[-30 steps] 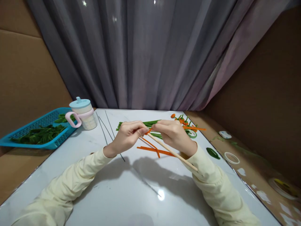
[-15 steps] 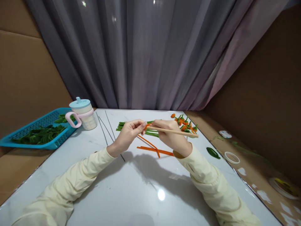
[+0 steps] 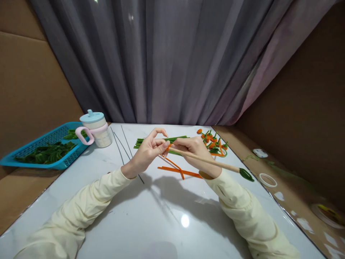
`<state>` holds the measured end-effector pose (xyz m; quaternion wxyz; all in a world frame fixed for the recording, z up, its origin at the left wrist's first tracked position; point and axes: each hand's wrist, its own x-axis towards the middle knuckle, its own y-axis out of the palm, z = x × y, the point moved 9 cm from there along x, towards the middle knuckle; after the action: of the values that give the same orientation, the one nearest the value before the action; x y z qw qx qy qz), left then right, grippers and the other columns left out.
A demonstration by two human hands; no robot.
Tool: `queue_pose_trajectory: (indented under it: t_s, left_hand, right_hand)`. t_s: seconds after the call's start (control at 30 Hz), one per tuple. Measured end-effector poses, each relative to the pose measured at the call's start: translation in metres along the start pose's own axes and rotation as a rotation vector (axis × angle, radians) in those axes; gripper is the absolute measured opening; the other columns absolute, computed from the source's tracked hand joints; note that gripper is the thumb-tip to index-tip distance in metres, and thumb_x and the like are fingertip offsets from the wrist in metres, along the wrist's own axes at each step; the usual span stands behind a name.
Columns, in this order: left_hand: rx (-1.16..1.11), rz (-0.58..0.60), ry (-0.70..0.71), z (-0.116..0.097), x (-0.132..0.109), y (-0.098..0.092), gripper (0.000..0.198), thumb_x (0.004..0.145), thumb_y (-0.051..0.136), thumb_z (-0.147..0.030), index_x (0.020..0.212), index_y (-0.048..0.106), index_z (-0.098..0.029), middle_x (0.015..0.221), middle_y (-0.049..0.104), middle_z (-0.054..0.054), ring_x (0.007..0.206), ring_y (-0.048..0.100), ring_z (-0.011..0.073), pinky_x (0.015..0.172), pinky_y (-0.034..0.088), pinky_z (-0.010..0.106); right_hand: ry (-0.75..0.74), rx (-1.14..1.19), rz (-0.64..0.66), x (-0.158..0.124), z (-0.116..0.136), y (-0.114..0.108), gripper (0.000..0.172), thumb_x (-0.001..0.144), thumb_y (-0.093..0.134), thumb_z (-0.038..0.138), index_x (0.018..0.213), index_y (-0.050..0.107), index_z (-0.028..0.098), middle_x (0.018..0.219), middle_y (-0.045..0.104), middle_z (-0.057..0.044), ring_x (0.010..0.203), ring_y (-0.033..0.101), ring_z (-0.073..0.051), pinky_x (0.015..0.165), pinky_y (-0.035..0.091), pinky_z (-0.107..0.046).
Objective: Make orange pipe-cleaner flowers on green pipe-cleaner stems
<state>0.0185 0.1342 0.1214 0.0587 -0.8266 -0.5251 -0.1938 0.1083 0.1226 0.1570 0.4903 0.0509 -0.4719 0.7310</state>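
Observation:
My left hand (image 3: pixel 147 153) pinches an orange pipe cleaner (image 3: pixel 168 147) at the tip of a wooden stick (image 3: pixel 205 159), its index finger arched up off the pinch. My right hand (image 3: pixel 198 154) is closed round the stick near that tip, partly hiding it. The stick slants down to the right, its far end overlapping a green coil (image 3: pixel 246 175) in the view. Below my hands, orange pipe cleaners (image 3: pixel 176 172) lie on the white table (image 3: pixel 129 223), one of them bent. Green pipe cleaners (image 3: pixel 140 142) lie in a bundle behind my hands.
Several small orange pieces with green tops (image 3: pixel 211 138) lie at the back right. Thin dark wires (image 3: pixel 118 144), a lidded cup (image 3: pixel 99 131) and a blue basket (image 3: pixel 60 163) of green pieces are on the left. A white ring (image 3: pixel 267 180) sits at the right edge.
The stick's free end has swung out and down to the right, now reaching the green coil. My left index finger has lifted and arched. Both hands remain together at the orange tip.

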Motion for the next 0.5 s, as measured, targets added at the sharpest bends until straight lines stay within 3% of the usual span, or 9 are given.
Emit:
queue_pose_trajectory:
  t_s: [0.07,0.2,0.4,0.5]
  left_hand:
    - [0.034,0.004,0.035,-0.005,-0.001,0.001,0.028,0.082,0.061,-0.034,0.092,0.038,-0.021,0.054,0.049,-0.008,0.05,0.045,0.007,0.051,0.036,0.018]
    - [0.157,-0.017,0.171,-0.019,-0.008,0.001,0.022,0.085,0.058,-0.031,0.089,0.038,-0.021,0.059,0.049,-0.006,0.052,0.047,0.0067,0.051,0.039,0.018]
    - [0.523,0.061,0.653,-0.059,-0.042,0.024,0.013,0.086,0.054,-0.017,0.094,0.045,-0.021,0.072,0.057,0.001,0.06,0.054,0.0115,0.055,0.047,0.026]
    - [0.713,0.13,0.797,-0.074,-0.056,0.043,0.013,0.085,0.048,-0.006,0.085,0.053,-0.019,0.067,0.06,0.003,0.055,0.049,0.0112,0.052,0.045,0.026]
  right_hand:
    - [0.05,0.082,0.009,0.001,-0.005,0.003,0.028,0.081,0.05,0.02,0.055,0.054,0.013,0.046,0.028,0.007,0.046,0.025,-0.005,0.046,0.021,-0.02]
    - [0.157,0.245,0.107,0.001,-0.01,0.011,0.03,0.084,0.05,0.028,0.06,0.057,0.012,0.047,0.037,0.006,0.047,0.031,-0.006,0.046,0.024,-0.019]
    - [0.123,0.349,0.346,-0.008,0.014,0.012,0.024,0.083,0.053,0.026,0.067,0.062,0.011,0.051,0.05,0.003,0.047,0.041,-0.006,0.046,0.031,-0.018]
    - [0.054,0.354,0.423,-0.012,0.025,0.012,0.024,0.084,0.053,0.027,0.07,0.064,0.012,0.051,0.051,0.002,0.047,0.043,-0.006,0.047,0.033,-0.018]
